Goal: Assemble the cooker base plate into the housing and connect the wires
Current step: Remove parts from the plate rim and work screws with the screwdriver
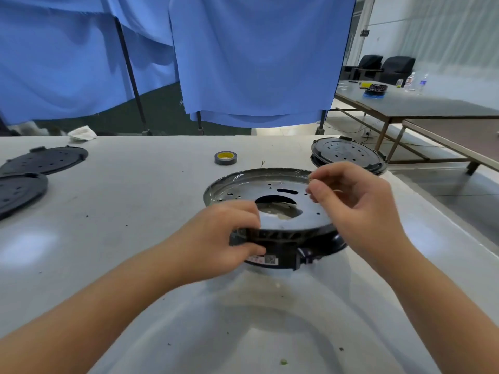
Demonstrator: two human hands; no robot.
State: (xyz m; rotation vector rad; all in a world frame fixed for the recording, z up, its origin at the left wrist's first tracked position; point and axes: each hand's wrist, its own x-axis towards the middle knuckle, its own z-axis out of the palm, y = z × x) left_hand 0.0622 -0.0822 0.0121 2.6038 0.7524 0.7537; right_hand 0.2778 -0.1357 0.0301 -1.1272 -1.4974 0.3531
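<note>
Head camera view, looking down at a white worktable [113, 211] where a person's two bare hands work on a round cooker part. The metal base plate [272, 190], a shallow grey dish with a large centre hole and small punched holes, sits on top of the black plastic housing [286, 255], directly under and between both hands.

The left hand [229, 238] grips the near rim of the assembly. Its fingers curl over the plate's edge from above while the thumb presses the housing wall below, just beside a small printed label.

The right hand [351, 195] hovers over the far right rim. Its thumb and forefinger are pinched together as if holding something very small, perhaps a wire end or a bit of the clear film that seems to cover the plate; it is too tiny to identify. The other fingers curl loosely.

Beyond the fingertips lie a roll of grey tape [225, 157] and a tiny metal loop or clip. Further right sits a stack of black perforated covers [348, 155], and more black covers [40, 163] lie well to the left.

The plate appears to be seated or nearly seated, so the step in hand is likely settling it and starting on small fittings. The next move probably needs the left hand steadying the housing while the right places its pinched item precisely.
</note>
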